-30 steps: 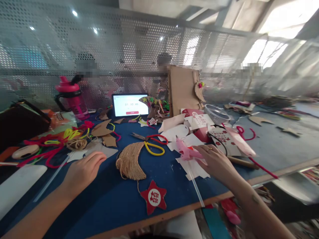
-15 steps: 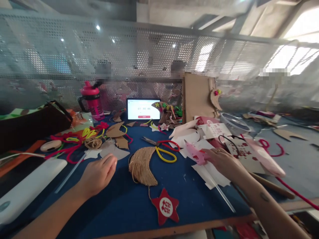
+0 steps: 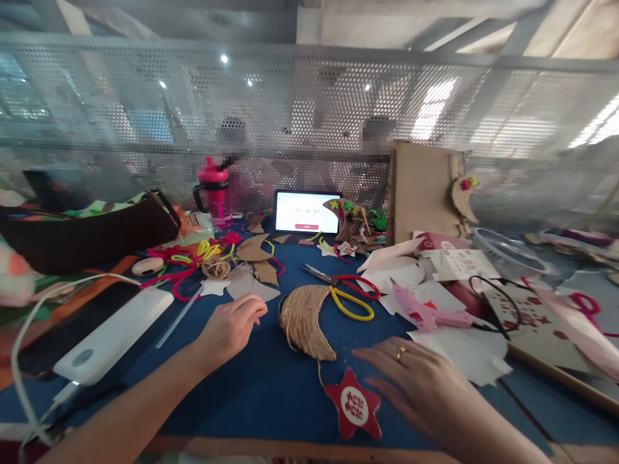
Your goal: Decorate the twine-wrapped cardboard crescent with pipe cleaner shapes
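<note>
Lying empty on the blue table (image 3: 271,403), the left hand (image 3: 232,332) curled loosely just beside one crescent moon (image 3: 302,322) wound in coarse twine. The right hand (image 3: 416,386), its fingers spread apart and holding nothing, was nearest one red felt star (image 3: 352,406), joined to the moon by a thin twine strand. Farther up the table lay one pair of metal scissors (image 3: 345,295) with red and yellow loops, and one pink plastic glue gun (image 3: 430,316) on white paper scraps (image 3: 459,351).
</note>
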`<state>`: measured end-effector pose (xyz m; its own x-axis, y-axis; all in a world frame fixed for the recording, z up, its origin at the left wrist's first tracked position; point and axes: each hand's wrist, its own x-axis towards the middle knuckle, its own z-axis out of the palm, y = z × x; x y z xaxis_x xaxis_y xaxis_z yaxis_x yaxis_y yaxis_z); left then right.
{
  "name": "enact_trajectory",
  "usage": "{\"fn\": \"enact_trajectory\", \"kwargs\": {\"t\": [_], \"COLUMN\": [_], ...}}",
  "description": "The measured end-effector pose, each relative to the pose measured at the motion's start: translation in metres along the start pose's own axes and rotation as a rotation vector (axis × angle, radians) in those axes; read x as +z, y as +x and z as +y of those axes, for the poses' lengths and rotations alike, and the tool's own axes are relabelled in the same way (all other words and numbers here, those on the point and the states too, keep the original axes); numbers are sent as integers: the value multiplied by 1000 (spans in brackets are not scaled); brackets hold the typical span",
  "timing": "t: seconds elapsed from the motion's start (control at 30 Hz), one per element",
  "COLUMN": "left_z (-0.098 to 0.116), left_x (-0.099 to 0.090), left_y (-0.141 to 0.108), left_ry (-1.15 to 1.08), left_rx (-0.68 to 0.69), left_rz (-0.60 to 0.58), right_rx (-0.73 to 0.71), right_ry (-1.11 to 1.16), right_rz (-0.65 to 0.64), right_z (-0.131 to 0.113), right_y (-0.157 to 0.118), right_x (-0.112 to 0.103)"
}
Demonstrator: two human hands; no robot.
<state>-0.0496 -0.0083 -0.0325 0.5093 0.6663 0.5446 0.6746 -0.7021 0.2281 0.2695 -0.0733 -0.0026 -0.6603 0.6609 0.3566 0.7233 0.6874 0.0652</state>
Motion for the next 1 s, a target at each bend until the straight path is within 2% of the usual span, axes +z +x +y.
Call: {"fn": "enact_trajectory", "kwargs": {"t": [0.07, 0.17, 0.4, 0.53, 0.7, 0.83, 0.93, 1.0], "left_z": [2, 4, 12, 17, 18, 17, 10, -3], "left_x": [-1, -1, -8, -11, -7, -7, -14, -23], "left_y": [0, -1, -1, 0, 1, 3, 7, 10], "left_ry": [-30, -13, 87, 73, 35, -95, -122, -40], "left_rx": [-19, -8, 36, 50, 18, -68, -146, -211], "left_rz": [-25, -70, -151, -177, -155, -115, -51, 18], "right_rx": [-22, -7, 219, 305, 274, 266, 267, 262], "right_ry": [58, 126, 191, 249, 258, 255, 237, 224], "right_rz": [-24, -6, 291, 348, 341, 363, 362, 357], "right_z": [-12, -14, 4, 5, 1, 1, 1, 2], "right_y": [8, 18, 10, 2, 3, 3, 2, 2], "right_x": [7, 18, 34, 35, 37, 36, 36, 36]}}
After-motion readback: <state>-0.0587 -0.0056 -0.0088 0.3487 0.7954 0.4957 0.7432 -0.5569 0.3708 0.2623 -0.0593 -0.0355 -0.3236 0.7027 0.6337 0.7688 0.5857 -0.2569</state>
